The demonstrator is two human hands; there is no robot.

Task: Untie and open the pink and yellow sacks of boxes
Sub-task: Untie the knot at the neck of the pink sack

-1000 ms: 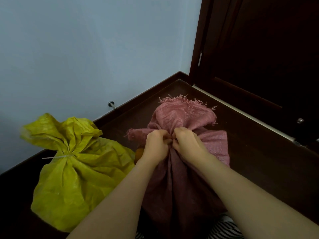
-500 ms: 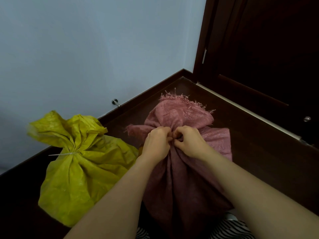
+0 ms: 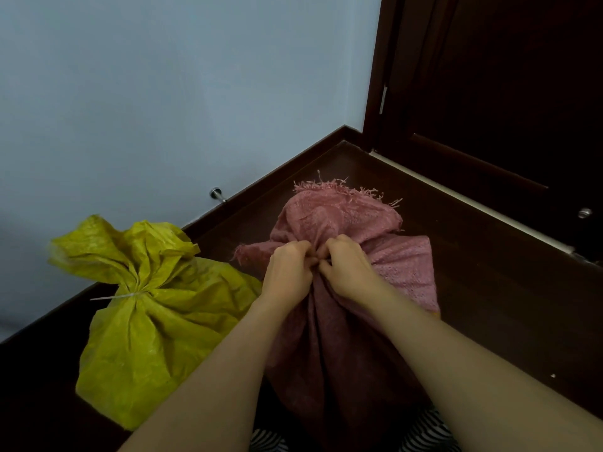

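A pink woven sack [image 3: 342, 321] stands on the dark floor right in front of me, its frayed top bunched above a gathered neck. My left hand [image 3: 288, 272] and my right hand [image 3: 347, 267] meet at that neck, fingers pinched together on the tie, which they hide. To the left a yellow woven sack [image 3: 146, 331] leans near the wall, its neck bound by a pale tie [image 3: 130, 295] with one end sticking out leftward.
A pale blue wall [image 3: 163, 93] with a dark skirting board runs behind the sacks; a metal door stop [image 3: 217, 194] juts from it. A dark wooden door [image 3: 505, 93] closes the corner on the right. Striped fabric [image 3: 424, 432] shows at the bottom edge.
The view has drifted slightly, so both sacks sit a little further right in frame. My fingers have shifted a little at the pink sack's neck; the knot stays gathered.
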